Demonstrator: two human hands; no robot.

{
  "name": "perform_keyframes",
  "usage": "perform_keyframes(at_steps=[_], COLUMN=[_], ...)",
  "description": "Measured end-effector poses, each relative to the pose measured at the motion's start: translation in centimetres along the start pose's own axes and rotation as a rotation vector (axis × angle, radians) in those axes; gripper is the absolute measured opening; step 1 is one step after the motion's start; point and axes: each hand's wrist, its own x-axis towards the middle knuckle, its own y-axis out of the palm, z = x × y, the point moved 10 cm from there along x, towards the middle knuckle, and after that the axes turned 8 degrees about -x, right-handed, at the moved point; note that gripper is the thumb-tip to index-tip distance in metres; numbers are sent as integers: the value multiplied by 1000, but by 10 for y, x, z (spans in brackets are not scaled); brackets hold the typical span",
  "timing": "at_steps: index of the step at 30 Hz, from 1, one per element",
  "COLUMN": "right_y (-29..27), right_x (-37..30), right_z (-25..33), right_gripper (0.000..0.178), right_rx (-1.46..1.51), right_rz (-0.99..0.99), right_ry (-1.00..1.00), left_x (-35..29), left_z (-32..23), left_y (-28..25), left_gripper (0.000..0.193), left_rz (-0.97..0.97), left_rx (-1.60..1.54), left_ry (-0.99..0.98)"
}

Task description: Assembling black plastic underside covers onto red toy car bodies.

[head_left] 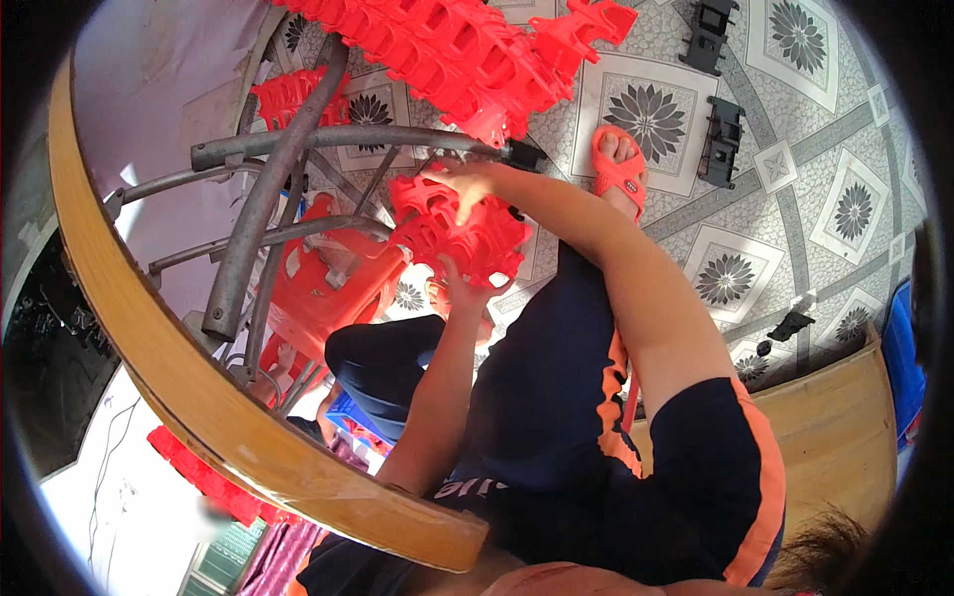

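A cluster of red moulded plastic parts (437, 223) is between my two hands, above the floor beside my knee. On its far upper side my right hand (465, 185) rests with the fingers curved over it. My left hand (469, 292) supports the near lower side, thumb up against the red plastic. Some fingertips of both hands are hidden behind the parts. A long stack of similar red parts (427, 50) lies just beyond, on the tiled floor.
Grey metal tube legs (278, 189) stand left of my hands, by a red plastic stool (338, 288). A curved wooden edge (199, 387) crosses the lower left. Black plastic pieces (721, 142) lie on the patterned floor, right of my sandalled foot (618, 169).
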Motion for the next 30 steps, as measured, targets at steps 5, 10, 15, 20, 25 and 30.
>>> perform_keyframes(at_steps=[5, 10, 15, 20, 25, 30], right_y=[10, 11, -5, -48, -113, -216], right_x=[-17, -39, -65, -118, -175, -363], right_z=[-6, -5, 77, 167, 211, 296], right_gripper=[141, 140, 134, 128, 101, 102], right_rx=[55, -23, -187, -313, -539, -731], right_rz=[-30, -91, -24, -19, -91, -585], right_ry=[2, 47, -34, -56, 31, 253], left_x=[8, -4, -82, -92, -141, -169], left_z=[-13, 4, -14, 19, 67, 180], left_y=[-26, -29, 52, 39, 161, 285], left_gripper=[105, 92, 100, 95, 75, 77], left_rz=[-154, -277, 30, 42, 357, 548], left_rx=[102, -23, 906, -196, 10, -40], left_ry=[32, 73, 804, 288, 185, -104])
